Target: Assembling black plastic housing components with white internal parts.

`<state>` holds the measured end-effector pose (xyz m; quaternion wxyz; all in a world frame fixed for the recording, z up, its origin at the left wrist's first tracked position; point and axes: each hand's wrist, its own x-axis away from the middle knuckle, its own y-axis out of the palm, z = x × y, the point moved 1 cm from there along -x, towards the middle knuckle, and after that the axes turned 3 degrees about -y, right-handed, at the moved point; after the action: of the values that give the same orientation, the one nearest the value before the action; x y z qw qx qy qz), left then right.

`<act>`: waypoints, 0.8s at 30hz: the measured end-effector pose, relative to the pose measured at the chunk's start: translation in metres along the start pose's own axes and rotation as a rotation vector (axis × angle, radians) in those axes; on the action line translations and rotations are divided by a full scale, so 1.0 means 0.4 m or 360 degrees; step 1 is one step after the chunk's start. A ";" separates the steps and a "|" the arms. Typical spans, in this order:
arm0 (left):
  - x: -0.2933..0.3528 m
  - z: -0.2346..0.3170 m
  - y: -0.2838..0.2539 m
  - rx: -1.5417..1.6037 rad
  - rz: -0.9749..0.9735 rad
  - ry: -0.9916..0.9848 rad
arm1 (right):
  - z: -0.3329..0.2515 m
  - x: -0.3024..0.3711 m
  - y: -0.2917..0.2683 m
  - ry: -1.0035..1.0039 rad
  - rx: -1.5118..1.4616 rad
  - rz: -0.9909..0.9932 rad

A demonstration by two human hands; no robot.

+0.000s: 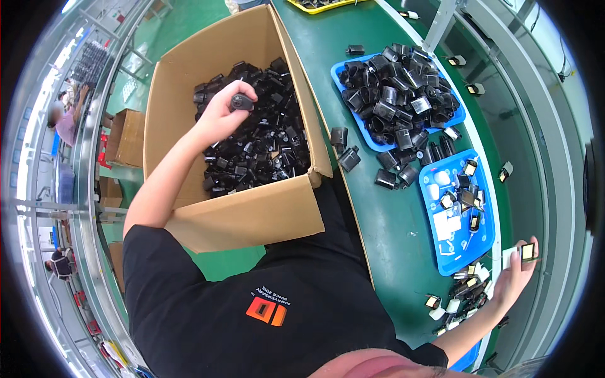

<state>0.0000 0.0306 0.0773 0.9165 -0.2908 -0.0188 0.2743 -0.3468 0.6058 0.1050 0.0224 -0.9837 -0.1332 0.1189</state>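
Observation:
Above a large open cardboard box (246,223), my left hand (220,116) is closed round a black plastic housing (241,103), one end of it showing between the fingers. Many similar black housings (265,148) fill the box beneath it. Far to the right, my right hand (513,280) pinches a small black-framed part with a cream-yellow square face (528,252). It is held past the bench edge, over the neighbouring strip. Near that wrist lies a loose pile of similar parts (463,293), some with white pieces attached.
A blue tray (463,113) heaped with black housings stands on the green bench (394,233). Several housings (348,159) lie beside it. A second blue tray (446,255) holds small parts and white pieces. Metal uprights (441,25) rise at the right. Other people (63,123) work at far left.

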 end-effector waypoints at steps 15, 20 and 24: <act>-0.135 0.431 0.380 0.2057 -0.0521 -0.0467 | -0.065 0.064 0.530 0.0352 -0.1570 -0.0489; -0.160 0.450 0.443 0.2177 -0.0496 -0.0497 | -0.050 0.062 0.488 0.0193 -0.1431 -0.0463; -0.165 0.425 0.478 0.2026 -0.0768 -0.0306 | -0.066 0.063 0.477 0.0089 -0.1331 -0.0378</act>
<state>-0.1831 0.2157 0.1229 0.9385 0.3423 0.0006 0.0448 -0.2677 0.4286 0.1105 -0.3609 -0.8888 -0.2816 0.0245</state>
